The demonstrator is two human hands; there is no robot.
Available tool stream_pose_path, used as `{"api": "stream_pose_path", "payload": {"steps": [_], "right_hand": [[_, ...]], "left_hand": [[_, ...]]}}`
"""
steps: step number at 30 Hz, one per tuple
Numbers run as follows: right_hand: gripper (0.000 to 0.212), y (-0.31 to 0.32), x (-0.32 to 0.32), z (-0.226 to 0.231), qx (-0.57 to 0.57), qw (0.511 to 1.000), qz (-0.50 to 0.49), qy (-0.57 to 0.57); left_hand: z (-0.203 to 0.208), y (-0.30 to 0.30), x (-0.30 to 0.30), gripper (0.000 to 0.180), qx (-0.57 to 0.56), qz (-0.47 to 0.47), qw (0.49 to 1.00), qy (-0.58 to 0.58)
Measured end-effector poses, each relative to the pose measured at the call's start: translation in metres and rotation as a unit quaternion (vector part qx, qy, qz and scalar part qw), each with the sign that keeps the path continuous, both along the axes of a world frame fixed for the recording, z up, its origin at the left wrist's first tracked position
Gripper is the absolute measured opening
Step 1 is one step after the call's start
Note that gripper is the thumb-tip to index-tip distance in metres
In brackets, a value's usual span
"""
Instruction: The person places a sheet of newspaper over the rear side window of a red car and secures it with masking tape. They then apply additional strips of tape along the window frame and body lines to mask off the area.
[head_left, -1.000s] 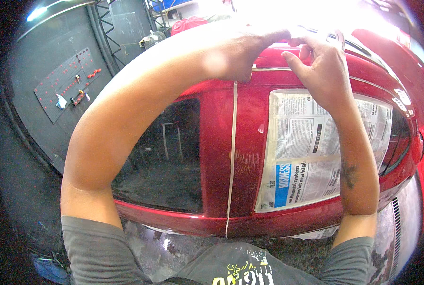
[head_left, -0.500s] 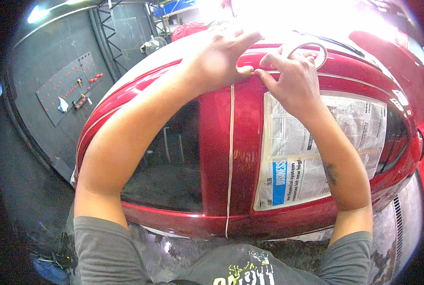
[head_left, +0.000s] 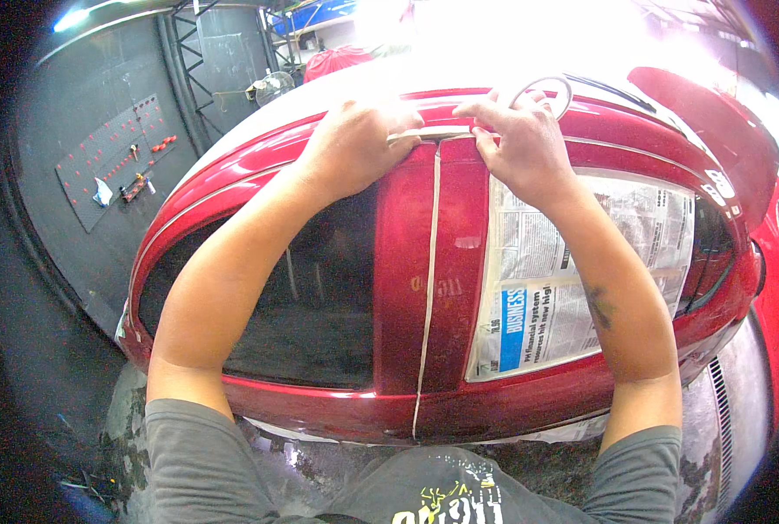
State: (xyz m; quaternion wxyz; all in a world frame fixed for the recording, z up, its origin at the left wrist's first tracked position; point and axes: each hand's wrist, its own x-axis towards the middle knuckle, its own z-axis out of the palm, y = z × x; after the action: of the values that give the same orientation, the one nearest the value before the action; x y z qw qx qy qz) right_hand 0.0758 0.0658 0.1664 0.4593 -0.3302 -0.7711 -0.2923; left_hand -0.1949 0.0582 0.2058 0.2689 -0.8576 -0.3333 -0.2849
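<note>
A dark red car's side lies before me, its upper door edge (head_left: 459,148) under both hands. My left hand (head_left: 352,147) is closed at that edge, thumb and fingers pinching the left end of a pale masking tape strip (head_left: 442,134). The strip stretches along the edge to my right hand (head_left: 529,144), whose thumb and forefinger hold its other end. A tape roll (head_left: 567,98) hangs at the back of the right hand, partly hidden by the fingers. Another thin tape line (head_left: 427,288) runs down the seam between the doors.
Newspaper sheets (head_left: 529,262) cover the right window, taped round the border. The left window (head_left: 319,288) is dark and bare. A pegboard with tools (head_left: 114,166) hangs on the dark wall at left, near a fan (head_left: 271,87). Another red car part (head_left: 703,105) stands at far right.
My left hand has moved left and down along the door edge, away from my right hand. A longer stretch of tape now shows between them. The right hand has shifted slightly left.
</note>
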Motion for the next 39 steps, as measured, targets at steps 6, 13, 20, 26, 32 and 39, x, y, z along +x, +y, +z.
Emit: {"api": "stream_pose_path", "payload": {"steps": [6, 13, 20, 26, 32, 39], "right_hand": [[0.021, -0.005, -0.004, -0.001, -0.002, 0.999, 0.039, 0.003], [0.02, -0.004, -0.007, 0.018, -0.104, 0.992, 0.076, -0.016], [0.022, -0.011, -0.01, 0.029, -0.142, 0.987, 0.03, -0.068], [0.023, -0.01, -0.014, 0.032, -0.141, 0.989, 0.019, -0.051], [0.019, -0.006, -0.014, 0.031, -0.112, 0.99, 0.065, -0.049], [0.017, -0.009, -0.02, 0.029, -0.102, 0.992, 0.02, -0.072]], "left_hand": [[-0.002, 0.004, -0.01, 0.019, 0.051, -0.048, 0.997, 0.022], [-0.004, -0.002, -0.009, 0.015, 0.067, -0.083, 0.994, 0.036], [0.016, -0.002, -0.005, 0.026, -0.173, 0.002, 0.977, -0.123], [0.019, 0.008, -0.009, 0.023, -0.173, -0.049, 0.981, -0.068], [0.016, 0.016, -0.013, 0.02, -0.07, -0.049, 0.996, 0.036], [0.012, 0.011, -0.013, 0.016, -0.005, -0.009, 0.997, 0.081]]}}
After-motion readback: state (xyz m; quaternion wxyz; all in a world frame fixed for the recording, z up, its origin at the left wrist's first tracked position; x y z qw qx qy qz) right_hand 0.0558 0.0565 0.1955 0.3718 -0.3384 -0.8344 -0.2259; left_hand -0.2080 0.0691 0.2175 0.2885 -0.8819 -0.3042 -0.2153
